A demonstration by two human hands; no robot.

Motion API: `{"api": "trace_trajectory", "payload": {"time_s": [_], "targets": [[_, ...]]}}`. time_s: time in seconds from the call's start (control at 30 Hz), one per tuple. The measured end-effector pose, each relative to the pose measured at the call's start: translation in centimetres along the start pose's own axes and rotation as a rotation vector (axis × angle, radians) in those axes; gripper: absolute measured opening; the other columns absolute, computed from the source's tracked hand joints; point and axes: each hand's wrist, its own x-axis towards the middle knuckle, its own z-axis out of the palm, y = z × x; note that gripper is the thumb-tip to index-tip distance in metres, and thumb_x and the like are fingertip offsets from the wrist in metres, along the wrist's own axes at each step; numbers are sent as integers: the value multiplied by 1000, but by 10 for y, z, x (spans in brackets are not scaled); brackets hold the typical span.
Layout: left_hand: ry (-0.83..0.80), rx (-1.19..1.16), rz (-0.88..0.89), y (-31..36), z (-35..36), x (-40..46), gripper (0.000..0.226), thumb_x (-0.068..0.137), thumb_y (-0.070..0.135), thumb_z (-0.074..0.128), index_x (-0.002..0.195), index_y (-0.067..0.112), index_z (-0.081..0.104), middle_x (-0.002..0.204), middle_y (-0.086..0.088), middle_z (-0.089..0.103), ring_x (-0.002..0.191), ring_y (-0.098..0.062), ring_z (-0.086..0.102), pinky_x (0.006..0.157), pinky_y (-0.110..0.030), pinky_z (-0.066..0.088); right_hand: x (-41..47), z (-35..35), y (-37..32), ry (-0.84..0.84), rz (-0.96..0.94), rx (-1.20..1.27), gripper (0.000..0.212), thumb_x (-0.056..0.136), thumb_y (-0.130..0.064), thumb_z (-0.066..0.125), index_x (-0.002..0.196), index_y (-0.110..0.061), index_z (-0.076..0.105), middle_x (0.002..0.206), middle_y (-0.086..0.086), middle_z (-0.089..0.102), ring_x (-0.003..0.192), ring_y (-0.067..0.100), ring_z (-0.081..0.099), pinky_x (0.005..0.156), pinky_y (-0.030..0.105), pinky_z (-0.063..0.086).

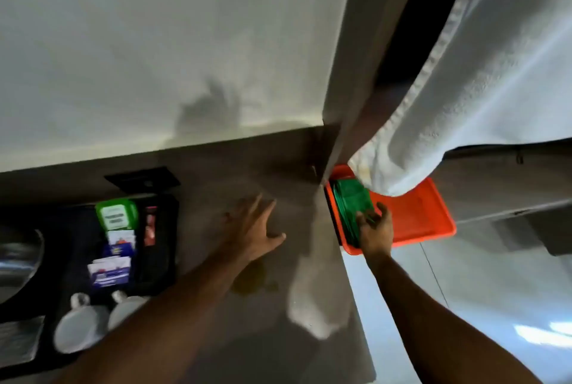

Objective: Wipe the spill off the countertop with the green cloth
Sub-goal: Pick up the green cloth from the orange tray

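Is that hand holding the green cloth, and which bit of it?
The right hand has its fingers on the green cloth's near end in the orange tray; a closed grip cannot be told. The left hand holds nothing.

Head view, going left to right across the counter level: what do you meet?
Black tray with white cups and sachets → left hand over the countertop → right hand on the green cloth → orange tray.

Bare countertop [216, 173] is lying open around the left hand [253, 228], with the black tray [164, 244] of packets crowding its left and the yellowish spill [253, 278] sitting just behind the wrist. A white towel [464, 104] is hanging directly over the right hand [374, 228], narrowing access into the orange bin [424, 213].
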Motion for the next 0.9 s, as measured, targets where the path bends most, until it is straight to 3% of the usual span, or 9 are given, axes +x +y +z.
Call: {"api": "trace_trajectory", "payload": {"time_s": [0.2, 0.3, 0.33, 0.43, 0.53, 0.63, 0.77, 0.83, 0.9], "targets": [[-163, 39, -128, 18, 17, 25, 110, 71, 76, 71, 159, 44, 14, 173, 0, -7, 153, -45, 9, 116, -66, 29, 55, -9, 3, 47, 196, 48, 52, 78, 21, 55, 125, -1, 57, 101, 14, 64, 94, 29, 61, 92, 49, 58], [-156, 62, -120, 14, 19, 26, 112, 68, 80, 70, 158, 45, 14, 172, 1, -6, 152, -45, 9, 115, -66, 32, 76, -10, 0, 76, 349, 172, 43, 82, 25, 47, 110, -6, 58, 92, 13, 59, 81, 25, 57, 63, 30, 57], [-152, 68, -116, 14, 17, 28, 113, 67, 81, 69, 158, 45, 13, 172, 1, -5, 153, -44, 9, 115, -66, 33, 84, -11, 0, 46, 389, 189, 40, 83, 25, 52, 107, -7, 57, 94, 15, 61, 79, 26, 58, 64, 28, 59], [-146, 83, -111, 14, 18, 29, 113, 67, 82, 69, 158, 46, 13, 172, 1, -5, 153, -44, 9, 114, -66, 34, 103, -12, 0, -161, 439, 69, 39, 78, 15, 76, 114, 8, 63, 119, 22, 69, 106, 35, 68, 101, 47, 55], [-128, 65, -111, 12, 20, 29, 115, 65, 82, 71, 157, 46, 14, 172, 2, -3, 153, -43, 9, 114, -66, 34, 106, -9, -7, -275, 428, 47, 50, 75, 5, 84, 120, 13, 63, 126, 25, 70, 115, 39, 68, 102, 54, 54], [-122, 45, -113, 11, 19, 30, 115, 63, 82, 71, 157, 46, 16, 172, 3, -1, 153, -41, 11, 113, -66, 34, 99, 2, -14, -343, 362, 7, 50, 76, 1, 84, 122, 8, 65, 122, 22, 72, 104, 35, 72, 92, 47, 59], [-40, 12, -64, -4, 13, 11, 96, 76, 82, 56, 156, 44, 18, 171, 0, 6, 152, -40, 17, 112, -65, 35, 64, 15, -25, -377, 121, -130, 9, 85, -8, 67, 92, -14, 68, 102, 16, 75, 85, 29, 66, 71, 32, 59], [70, -30, -55, -23, 15, -15, 86, 83, 79, 48, 156, 43, 20, 171, -4, 13, 151, -40, 21, 114, -62, 36, 35, 20, -26, -389, -58, -236, 11, 91, -15, 57, 102, -13, 58, 96, 9, 67, 90, 32, 63, 65, 30, 44], [173, -105, -83, -46, 25, -58, 83, 85, 77, 43, 157, 42, 21, 169, -8, 23, 151, -38, 26, 116, -60, 35, -1, 32, -21, -390, -226, -319, 26, 97, -20, 53, 118, -6, 46, 95, 22, 65, 91, 45, 65, 64, 36, 39]]}}
